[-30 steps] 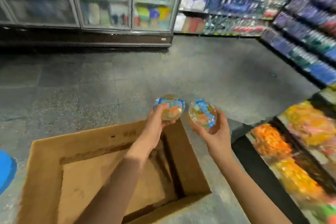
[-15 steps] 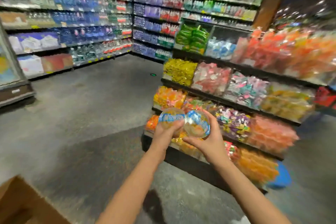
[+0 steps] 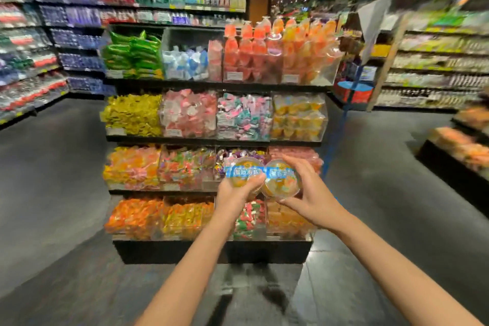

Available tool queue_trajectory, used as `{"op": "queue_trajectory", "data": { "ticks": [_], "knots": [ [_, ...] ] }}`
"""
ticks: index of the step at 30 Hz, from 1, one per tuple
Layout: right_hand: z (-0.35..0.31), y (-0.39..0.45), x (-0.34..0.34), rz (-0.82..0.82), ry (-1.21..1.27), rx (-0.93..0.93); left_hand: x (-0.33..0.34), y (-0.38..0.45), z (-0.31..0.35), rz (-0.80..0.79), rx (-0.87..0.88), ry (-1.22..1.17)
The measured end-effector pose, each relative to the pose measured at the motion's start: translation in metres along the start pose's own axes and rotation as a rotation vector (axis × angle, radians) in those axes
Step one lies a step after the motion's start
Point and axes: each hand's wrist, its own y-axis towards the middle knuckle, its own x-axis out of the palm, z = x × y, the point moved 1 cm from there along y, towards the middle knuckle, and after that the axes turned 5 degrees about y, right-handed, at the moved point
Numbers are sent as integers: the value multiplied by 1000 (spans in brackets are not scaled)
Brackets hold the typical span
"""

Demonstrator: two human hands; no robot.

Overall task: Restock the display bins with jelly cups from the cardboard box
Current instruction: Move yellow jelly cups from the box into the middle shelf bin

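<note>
Mid-carry: one jelly cup per hand, both held up in front of the display rack point(image 3: 211, 140), cardboard box out of view. My left hand point(image 3: 235, 193) is wrapped round the left jelly cup point(image 3: 244, 174) from below, fingers curled on its rim; my right hand point(image 3: 312, 193) pinches the right jelly cup point(image 3: 281, 180) between thumb underneath and fingers over the top. The cups sit side by side, rims touching or nearly so, lids facing me. Next move, as I read it: pick the bin that takes these. The clear bin of yellow-orange cups point(image 3: 299, 116) on the second shelf, right end, looks like the match, though blur keeps me from being sure. It's above where my hands are, so I'd need to lift and reach over its front wall. Nothing between my hands and the rack. A blue-and-red stand point(image 3: 354, 92) sits off to the rack's right, well apart.
</note>
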Motion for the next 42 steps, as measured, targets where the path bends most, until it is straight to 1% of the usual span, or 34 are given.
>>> {"op": "queue_trajectory", "data": {
  "ticks": [5, 9, 12, 16, 19, 24, 26, 29, 35, 39, 42],
  "knots": [
    [80, 42, -23, 49, -48, 100, 64, 76, -15, -23, -63, -12],
    [146, 97, -47, 125, -81, 205, 118, 148, -23, -83, -89, -47],
    [188, 138, -71, 154, -103, 267, 148, 206, -29, -92, -100, -59],
    [234, 188, -102, 196, -4, 366, 182, 278, -31, -85, -143, -93],
    [274, 218, -117, 235, 69, 426, 205, 322, -37, -117, -236, -93],
    [348, 280, -141, 277, 92, 465, 228, 396, -52, -74, -326, -87],
    [375, 307, -149, 290, 80, 476, 237, 422, -61, -61, -361, -120],
    [417, 345, -160, 292, 72, 484, 252, 456, -69, -43, -380, -129],
    [489, 414, -173, 253, 100, 521, 276, 519, -78, 68, -354, -149],
    [529, 448, -170, 150, 53, 480, 291, 555, -80, 149, -374, -171],
    [549, 459, -159, 85, 96, 511, 296, 573, -85, 185, -414, -157]
  ]
}}
